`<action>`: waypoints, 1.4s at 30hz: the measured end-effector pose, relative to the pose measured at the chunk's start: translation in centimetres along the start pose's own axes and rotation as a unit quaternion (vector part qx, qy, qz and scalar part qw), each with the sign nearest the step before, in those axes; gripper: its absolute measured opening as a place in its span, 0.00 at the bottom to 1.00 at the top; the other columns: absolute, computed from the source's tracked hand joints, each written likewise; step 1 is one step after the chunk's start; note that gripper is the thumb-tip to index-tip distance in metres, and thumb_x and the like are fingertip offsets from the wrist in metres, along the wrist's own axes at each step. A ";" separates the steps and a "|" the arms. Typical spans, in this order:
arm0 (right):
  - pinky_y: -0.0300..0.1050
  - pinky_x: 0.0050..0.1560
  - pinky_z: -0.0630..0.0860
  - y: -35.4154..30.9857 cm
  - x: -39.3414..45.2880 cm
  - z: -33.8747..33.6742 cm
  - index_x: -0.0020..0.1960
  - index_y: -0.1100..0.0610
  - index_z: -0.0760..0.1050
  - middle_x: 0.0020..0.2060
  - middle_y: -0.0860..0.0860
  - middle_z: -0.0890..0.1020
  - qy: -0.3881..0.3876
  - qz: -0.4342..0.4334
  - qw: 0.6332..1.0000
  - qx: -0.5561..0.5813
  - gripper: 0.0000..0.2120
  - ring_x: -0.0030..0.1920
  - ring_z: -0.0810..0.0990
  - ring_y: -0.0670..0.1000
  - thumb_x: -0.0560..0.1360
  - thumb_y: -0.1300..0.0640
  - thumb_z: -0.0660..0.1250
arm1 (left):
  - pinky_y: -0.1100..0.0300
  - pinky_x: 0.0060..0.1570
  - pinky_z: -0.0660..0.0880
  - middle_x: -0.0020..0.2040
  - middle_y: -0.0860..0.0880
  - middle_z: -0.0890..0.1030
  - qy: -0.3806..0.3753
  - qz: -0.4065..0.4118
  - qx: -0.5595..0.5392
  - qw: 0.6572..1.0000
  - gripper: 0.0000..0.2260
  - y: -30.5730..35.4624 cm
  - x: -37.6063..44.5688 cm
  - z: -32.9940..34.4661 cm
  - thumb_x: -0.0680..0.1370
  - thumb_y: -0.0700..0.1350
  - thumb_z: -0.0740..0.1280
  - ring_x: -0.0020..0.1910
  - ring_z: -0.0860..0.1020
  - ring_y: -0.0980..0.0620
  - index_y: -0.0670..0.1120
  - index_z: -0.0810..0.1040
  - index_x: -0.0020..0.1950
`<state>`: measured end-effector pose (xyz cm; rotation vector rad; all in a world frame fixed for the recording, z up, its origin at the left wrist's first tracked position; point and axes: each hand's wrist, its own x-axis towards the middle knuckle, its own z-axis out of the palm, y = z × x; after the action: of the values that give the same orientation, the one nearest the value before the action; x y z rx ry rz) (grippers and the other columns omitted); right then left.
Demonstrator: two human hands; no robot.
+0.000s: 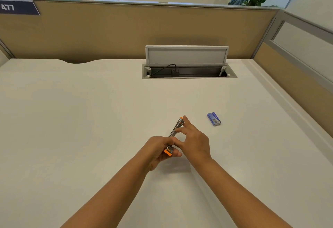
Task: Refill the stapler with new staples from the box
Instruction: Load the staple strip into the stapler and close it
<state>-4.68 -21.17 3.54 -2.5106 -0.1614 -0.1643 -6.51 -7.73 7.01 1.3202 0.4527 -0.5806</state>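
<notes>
Currently, step in hand: opening the stapler [175, 130] so its staple channel is exposed; this is a judgement from how both hands are working on it.
Stapler: a slim metal body with orange ends, held above the desk [90, 119], tilted so one orange end points away and the other sits low in the palm.
Left hand [158, 151]: fingers curled closed around the near, lower end of the stapler, the orange tip showing just past them.
Right hand [193, 142]: thumb and forefinger pinch the upper part of the metal body, the other fingers spread loosely; whether they are pulling a cover or only steadying it I cannot tell.
Box of staples [214, 119]: small and blue, lying flat on the desk to the right of the hands, apart from them, apparently closed and untouched.
Progress: early, I judge, since no staple strip is visible anywhere.
How to do it well: keep the left grip firm and low so the body does not twist, and let the right fingers lift or slide the top part along its own line, not sideways.
Caution: a spring pusher may snap back, so keep fingertips clear of the channel.
Next need: one hand must free itself to reach the box.
Behind: an open cable tray [189, 71] at the back of the desk, not involved.
</notes>
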 end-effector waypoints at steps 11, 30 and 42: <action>0.44 0.48 0.73 -0.2 0.3 -0.1 0.54 0.50 0.80 0.72 0.45 0.66 -0.014 0.045 0.998 -0.036 0.14 0.55 0.80 0.51 0.71 0.46 0.69 | 0.61 0.31 0.81 0.23 0.45 0.80 0.001 -0.024 -0.024 0.999 0.03 0.0 0.4 0.1 0.75 0.32 0.62 0.29 0.82 0.45 0.34 0.76 0.45; 0.37 0.32 0.75 0.3 -1.5 2.0 0.44 0.56 0.80 0.31 0.50 0.80 -0.111 0.287 0.859 0.410 0.06 0.25 0.77 0.39 0.75 0.61 0.65 | 0.66 0.22 0.76 0.27 0.41 0.80 -0.033 -0.207 0.286 0.935 0.05 7.1 -1.7 -5.1 0.74 0.37 0.65 0.23 0.81 0.49 0.34 0.77 0.41; 0.32 0.32 0.79 -1.9 -1.7 3.2 0.48 0.63 0.76 0.36 0.56 0.81 -0.176 0.344 0.721 0.575 0.05 0.28 0.81 0.43 0.77 0.68 0.61 | 0.67 0.24 0.77 0.25 0.43 0.81 -0.031 -0.214 0.435 0.874 0.05 10.0 -1.1 -5.4 0.74 0.38 0.67 0.25 0.82 0.51 0.36 0.77 0.41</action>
<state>-6.40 -17.90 1.81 -1.1683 0.4176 0.5684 -0.94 -0.83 14.25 2.0660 0.4468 -1.2952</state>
